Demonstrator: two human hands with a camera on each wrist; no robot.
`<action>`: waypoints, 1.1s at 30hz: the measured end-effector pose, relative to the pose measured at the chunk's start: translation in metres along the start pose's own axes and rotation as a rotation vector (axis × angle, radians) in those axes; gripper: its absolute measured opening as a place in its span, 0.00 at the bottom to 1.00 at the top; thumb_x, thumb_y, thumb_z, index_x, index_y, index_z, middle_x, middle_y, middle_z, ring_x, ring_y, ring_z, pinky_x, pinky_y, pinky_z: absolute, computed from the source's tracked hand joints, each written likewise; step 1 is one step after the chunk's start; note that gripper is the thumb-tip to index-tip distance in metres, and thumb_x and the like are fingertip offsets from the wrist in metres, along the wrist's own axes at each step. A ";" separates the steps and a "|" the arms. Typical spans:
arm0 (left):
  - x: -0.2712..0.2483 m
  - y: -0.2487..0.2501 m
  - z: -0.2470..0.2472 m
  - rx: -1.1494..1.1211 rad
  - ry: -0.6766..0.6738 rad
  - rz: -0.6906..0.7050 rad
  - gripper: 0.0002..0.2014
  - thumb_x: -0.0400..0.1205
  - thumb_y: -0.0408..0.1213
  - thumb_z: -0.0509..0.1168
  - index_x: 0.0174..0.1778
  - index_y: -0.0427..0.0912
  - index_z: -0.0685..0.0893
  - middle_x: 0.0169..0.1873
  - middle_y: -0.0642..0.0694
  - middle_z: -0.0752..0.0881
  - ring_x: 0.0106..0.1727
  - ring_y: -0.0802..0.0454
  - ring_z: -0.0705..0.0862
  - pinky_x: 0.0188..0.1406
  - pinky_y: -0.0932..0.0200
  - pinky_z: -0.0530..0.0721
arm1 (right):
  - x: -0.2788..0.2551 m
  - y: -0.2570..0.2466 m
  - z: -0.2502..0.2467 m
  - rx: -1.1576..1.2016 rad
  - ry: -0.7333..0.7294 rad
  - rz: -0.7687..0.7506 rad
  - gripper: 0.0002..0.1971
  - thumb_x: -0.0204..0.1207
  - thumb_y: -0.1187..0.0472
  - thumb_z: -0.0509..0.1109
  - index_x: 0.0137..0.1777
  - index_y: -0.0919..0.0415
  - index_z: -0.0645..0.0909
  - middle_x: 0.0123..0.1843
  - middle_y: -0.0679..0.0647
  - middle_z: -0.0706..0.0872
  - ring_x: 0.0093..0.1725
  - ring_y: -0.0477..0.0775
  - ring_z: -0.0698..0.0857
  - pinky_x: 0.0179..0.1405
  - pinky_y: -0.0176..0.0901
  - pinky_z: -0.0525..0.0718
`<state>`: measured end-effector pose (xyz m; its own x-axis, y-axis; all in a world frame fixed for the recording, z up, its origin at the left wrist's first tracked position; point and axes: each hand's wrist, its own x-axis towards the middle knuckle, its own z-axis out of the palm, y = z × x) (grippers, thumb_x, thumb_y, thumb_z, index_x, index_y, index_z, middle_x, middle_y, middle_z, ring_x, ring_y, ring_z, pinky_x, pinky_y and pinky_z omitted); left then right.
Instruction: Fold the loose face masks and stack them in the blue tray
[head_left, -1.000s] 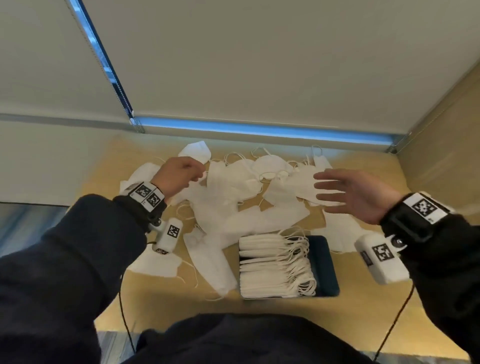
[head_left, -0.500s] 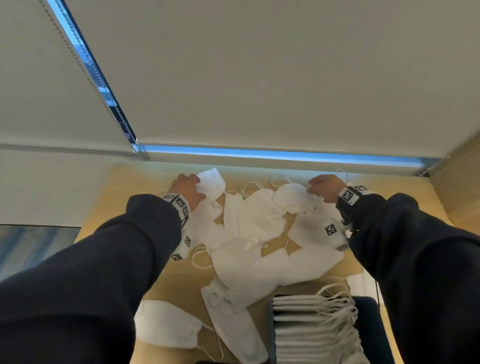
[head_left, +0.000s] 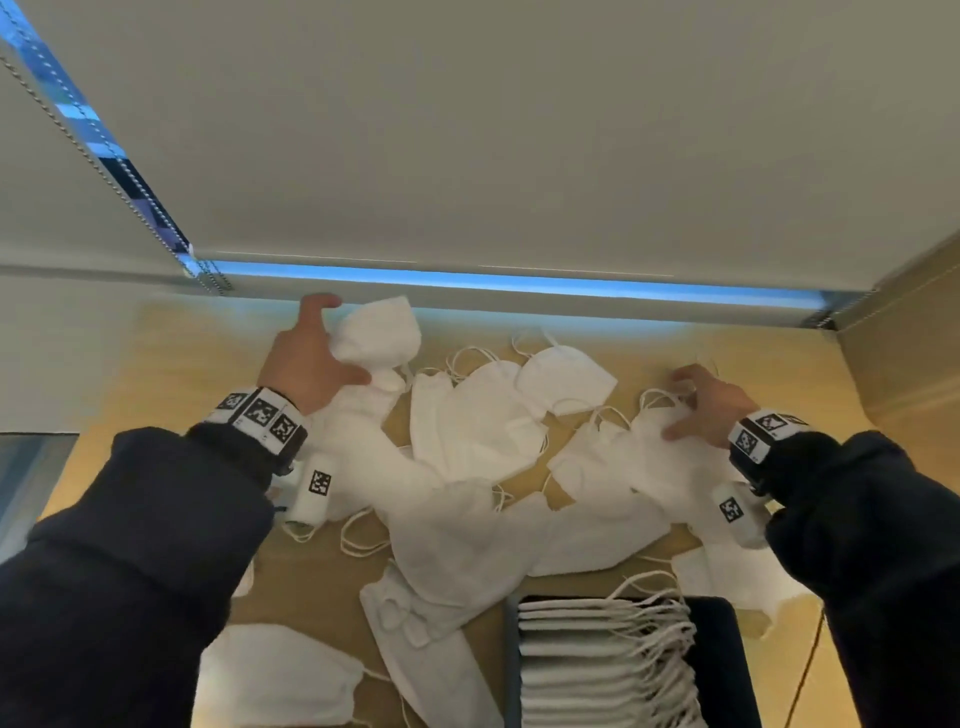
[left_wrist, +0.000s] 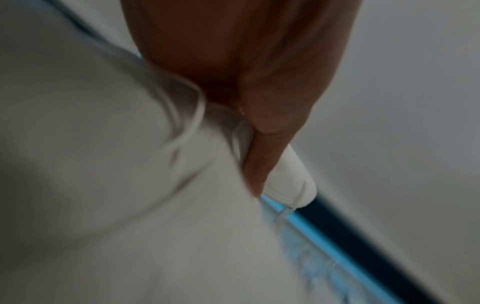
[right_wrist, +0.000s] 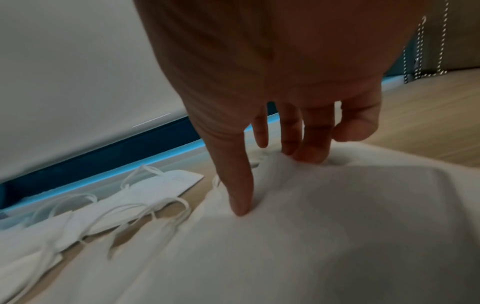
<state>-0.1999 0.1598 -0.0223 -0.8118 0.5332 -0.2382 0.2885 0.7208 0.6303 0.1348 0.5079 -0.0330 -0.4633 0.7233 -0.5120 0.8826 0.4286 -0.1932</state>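
Several loose white face masks (head_left: 467, 431) lie heaped across the wooden table (head_left: 197, 374). My left hand (head_left: 335, 343) is at the far left of the heap and grips a cupped mask (head_left: 382, 332), lifting it near the window sill. The left wrist view shows that hand (left_wrist: 259, 123) pinching the white fabric (left_wrist: 103, 185). My right hand (head_left: 685, 405) is at the far right, fingertips and thumb pressing on a flat mask (head_left: 660, 462). In the right wrist view the fingers (right_wrist: 309, 148) dent that mask (right_wrist: 324, 216). The blue tray (head_left: 727, 665) at the near right holds a stack of folded masks (head_left: 582, 670).
A drawn roller blind (head_left: 519, 130) with a bead chain (head_left: 104, 171) hangs behind the table. A wooden side wall (head_left: 904, 353) closes the right. One loose mask (head_left: 275, 680) lies apart at the near left, another (head_left: 737, 577) beside the tray.
Both arms reached forward to the back of the heap. The left hand took hold of the far-left mask and raised it. The right hand shifted right onto the far-right mask.
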 end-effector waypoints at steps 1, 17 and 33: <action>-0.006 0.007 -0.010 -0.045 0.028 0.023 0.44 0.68 0.35 0.84 0.76 0.53 0.67 0.49 0.41 0.87 0.49 0.40 0.84 0.50 0.50 0.80 | -0.005 0.004 -0.001 -0.014 -0.020 0.011 0.44 0.66 0.59 0.87 0.80 0.55 0.70 0.70 0.61 0.84 0.62 0.64 0.84 0.57 0.49 0.80; -0.101 0.036 0.001 -0.425 -0.145 0.086 0.30 0.72 0.25 0.80 0.65 0.51 0.78 0.56 0.47 0.88 0.53 0.45 0.90 0.45 0.41 0.93 | -0.072 0.019 -0.057 0.747 -0.014 -0.035 0.18 0.74 0.65 0.80 0.63 0.64 0.85 0.56 0.59 0.91 0.58 0.63 0.89 0.62 0.63 0.86; -0.133 -0.011 0.033 -0.036 -0.169 -0.110 0.34 0.70 0.52 0.83 0.65 0.43 0.75 0.57 0.47 0.84 0.56 0.44 0.83 0.52 0.44 0.83 | -0.092 0.078 -0.039 0.809 0.119 0.080 0.09 0.75 0.64 0.80 0.53 0.64 0.89 0.56 0.69 0.90 0.44 0.61 0.86 0.44 0.52 0.86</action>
<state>-0.0781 0.0954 -0.0223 -0.7398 0.5209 -0.4259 0.1815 0.7640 0.6191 0.2433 0.4962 0.0311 -0.3615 0.8072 -0.4666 0.6769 -0.1170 -0.7267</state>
